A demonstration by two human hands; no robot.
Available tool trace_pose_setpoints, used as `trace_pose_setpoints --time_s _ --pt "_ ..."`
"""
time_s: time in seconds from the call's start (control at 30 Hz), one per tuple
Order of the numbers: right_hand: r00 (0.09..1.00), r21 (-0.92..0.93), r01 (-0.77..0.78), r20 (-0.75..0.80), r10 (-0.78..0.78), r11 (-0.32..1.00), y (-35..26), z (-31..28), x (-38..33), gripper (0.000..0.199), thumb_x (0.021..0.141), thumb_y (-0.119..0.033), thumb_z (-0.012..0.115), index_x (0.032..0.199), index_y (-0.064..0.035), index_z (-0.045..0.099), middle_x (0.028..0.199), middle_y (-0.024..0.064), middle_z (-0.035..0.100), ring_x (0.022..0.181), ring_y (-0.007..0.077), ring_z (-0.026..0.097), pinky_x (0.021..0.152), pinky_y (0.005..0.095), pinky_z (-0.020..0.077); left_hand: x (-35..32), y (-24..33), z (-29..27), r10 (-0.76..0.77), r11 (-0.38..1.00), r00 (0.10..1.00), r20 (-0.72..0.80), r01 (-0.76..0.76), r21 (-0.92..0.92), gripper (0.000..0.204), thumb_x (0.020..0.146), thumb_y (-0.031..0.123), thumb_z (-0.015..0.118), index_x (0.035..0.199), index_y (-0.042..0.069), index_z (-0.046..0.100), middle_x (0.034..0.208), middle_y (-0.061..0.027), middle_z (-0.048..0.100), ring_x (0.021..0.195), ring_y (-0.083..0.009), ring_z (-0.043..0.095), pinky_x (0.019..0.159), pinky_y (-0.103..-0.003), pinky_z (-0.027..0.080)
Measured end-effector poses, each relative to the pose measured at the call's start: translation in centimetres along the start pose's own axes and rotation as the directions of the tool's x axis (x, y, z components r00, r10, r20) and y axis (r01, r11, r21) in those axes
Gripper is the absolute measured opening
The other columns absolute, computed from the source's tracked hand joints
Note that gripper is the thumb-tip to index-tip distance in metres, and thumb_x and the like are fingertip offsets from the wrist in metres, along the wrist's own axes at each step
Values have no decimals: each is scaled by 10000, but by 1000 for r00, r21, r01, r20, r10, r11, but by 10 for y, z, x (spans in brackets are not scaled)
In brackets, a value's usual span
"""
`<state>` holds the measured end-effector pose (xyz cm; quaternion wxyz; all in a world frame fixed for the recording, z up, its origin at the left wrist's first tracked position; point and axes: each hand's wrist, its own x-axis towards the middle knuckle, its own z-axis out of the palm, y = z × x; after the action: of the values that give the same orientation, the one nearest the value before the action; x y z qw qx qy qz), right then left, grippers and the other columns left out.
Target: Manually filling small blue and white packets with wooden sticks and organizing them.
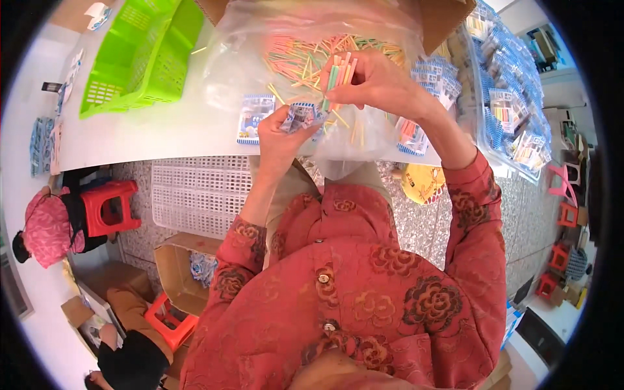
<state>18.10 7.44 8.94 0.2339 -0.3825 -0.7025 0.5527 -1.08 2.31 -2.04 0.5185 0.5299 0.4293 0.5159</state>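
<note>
My left hand pinches a small blue-and-white printed plastic packet near the table's front edge. Just above it, the fingers of my right hand close round a bundle of thin pastel sticks, green, orange and pink, held roughly upright. The bundle's lower end is beside the packet; whether it enters the mouth, I cannot tell. Behind my hands, a large clear plastic bag lies open with a heap of loose sticks in it. Left of the packet lies a flat blue-and-white packet.
At the left stands a bright green plastic basket. Filled packets lie right of the bag, next to a clear tub heaped with more. Below the table are a white crate and a cardboard box. Other people sit at the left.
</note>
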Motion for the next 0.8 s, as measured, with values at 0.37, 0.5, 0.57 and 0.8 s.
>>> trace_pose_setpoints --time_s 0.37,0.5,0.57,0.8 --pt "1000 -300 29 2 -29 953 -2 1 5 93 763 -137 605 784 -49 583 622 -35 521 558 37 439 492 210 349 -2 -1 2 102 971 995 -21 -95 221 181 683 -11 740 842 13 657 733 45 610 667 -19 499 618 -197 434" --pt "998 -258 43 -24 -51 965 1 3 5 94 762 -136 604 779 -47 576 614 -35 505 561 34 423 497 210 345 -3 4 5 177 947 984 -15 -166 276 122 694 -4 716 771 8 622 648 18 578 607 -25 479 542 -206 408" --pt "998 -295 48 -21 -56 954 2 2 5 101 764 -138 601 790 -44 574 618 -32 505 566 44 431 506 216 354 -3 3 4 195 928 981 -3 -184 325 127 692 3 722 762 11 615 641 14 578 602 -29 478 537 -209 408" --pt "986 -319 93 -100 -131 943 8 8 0 159 766 -151 651 840 -29 579 646 -17 515 591 62 458 534 231 388 -3 7 11 82 993 995 -53 -76 93 152 716 8 721 850 9 649 741 16 624 647 -35 520 596 -203 435"
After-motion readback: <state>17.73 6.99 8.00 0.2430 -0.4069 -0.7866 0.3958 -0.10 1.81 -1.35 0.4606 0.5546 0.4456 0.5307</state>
